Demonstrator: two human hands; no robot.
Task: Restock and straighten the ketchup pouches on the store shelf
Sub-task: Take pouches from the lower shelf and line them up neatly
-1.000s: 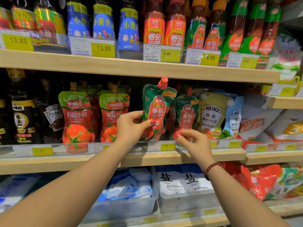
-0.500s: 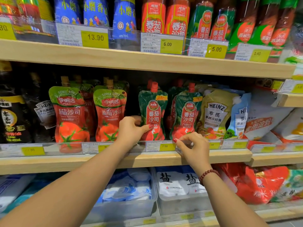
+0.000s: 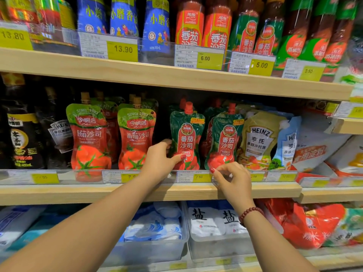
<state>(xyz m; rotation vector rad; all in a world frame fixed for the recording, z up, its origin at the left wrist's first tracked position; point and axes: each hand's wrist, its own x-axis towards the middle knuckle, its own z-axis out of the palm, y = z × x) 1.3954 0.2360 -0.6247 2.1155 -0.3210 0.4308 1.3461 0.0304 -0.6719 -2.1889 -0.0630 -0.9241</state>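
Salt bags (image 3: 203, 222) sit below, blue-labelled bottles (image 3: 123, 16) above.

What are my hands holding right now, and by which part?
Left hand grips the left green ketchup pouch by its lower left edge, thumb in front. Right hand curls at the base of the right green pouch; grip cannot be told.

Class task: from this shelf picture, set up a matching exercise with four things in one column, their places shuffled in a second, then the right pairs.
1. left hand
2. bead bracelet
3. Heinz pouch
4. salt bags

A. in a clear bin below
B. grips the left green ketchup pouch
C. just right of the right green ketchup pouch
D. on the right wrist

Pairs: 1-B, 2-D, 3-C, 4-A
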